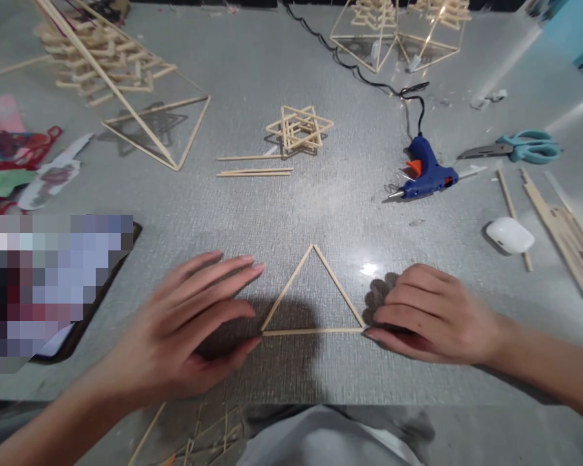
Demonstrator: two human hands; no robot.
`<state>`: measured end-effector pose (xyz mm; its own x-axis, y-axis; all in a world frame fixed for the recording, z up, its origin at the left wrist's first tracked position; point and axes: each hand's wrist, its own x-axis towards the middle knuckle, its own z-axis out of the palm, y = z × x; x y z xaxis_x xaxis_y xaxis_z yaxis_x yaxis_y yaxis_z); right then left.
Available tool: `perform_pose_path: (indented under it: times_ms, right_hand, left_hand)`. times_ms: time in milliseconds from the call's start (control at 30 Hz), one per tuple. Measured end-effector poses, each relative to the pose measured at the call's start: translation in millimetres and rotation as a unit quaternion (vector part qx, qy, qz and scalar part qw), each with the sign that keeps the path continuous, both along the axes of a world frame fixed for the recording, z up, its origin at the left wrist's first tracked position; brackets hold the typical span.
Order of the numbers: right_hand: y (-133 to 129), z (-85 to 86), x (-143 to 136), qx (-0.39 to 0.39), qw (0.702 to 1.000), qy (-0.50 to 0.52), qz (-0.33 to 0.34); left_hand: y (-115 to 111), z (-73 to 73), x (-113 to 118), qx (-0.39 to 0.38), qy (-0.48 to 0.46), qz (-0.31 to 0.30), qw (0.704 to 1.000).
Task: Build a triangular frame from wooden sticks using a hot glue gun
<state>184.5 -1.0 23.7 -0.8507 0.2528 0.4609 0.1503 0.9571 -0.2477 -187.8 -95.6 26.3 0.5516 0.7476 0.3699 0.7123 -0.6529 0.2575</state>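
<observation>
Three thin wooden sticks lie flat as a triangle on the table: a left stick, a right stick and a bottom stick. At the top, the two slanted sticks almost meet. My left hand rests beside the left corner, fingers spread, its thumb tip touching that corner. At the right corner is my right hand, fingers curled in and thumb tip against the stick ends. Nothing shows inside its curled fingers, though the palm side is hidden.
Beyond the triangle lie a stick star, loose sticks and a blue glue gun with a black cord. Scissors, a white case and more sticks are right. A phone and stick frame are left.
</observation>
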Motion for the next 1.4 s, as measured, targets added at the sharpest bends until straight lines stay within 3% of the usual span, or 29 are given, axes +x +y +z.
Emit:
perform_pose_path:
  times_ms: [833, 1400]
  right_hand:
    - [0.8, 0.5, -1.7, 0.001, 1.000, -0.017, 0.022]
    - [0.1, -0.1, -3.4, -0.004, 1.000, -0.009, 0.023]
  left_hand:
    - [4.9, -0.7, 4.1, -0.019, -0.018, -0.050, 0.998]
    - [5.1, -1.9, 4.2, -0.012, -0.019, -0.051, 0.998]
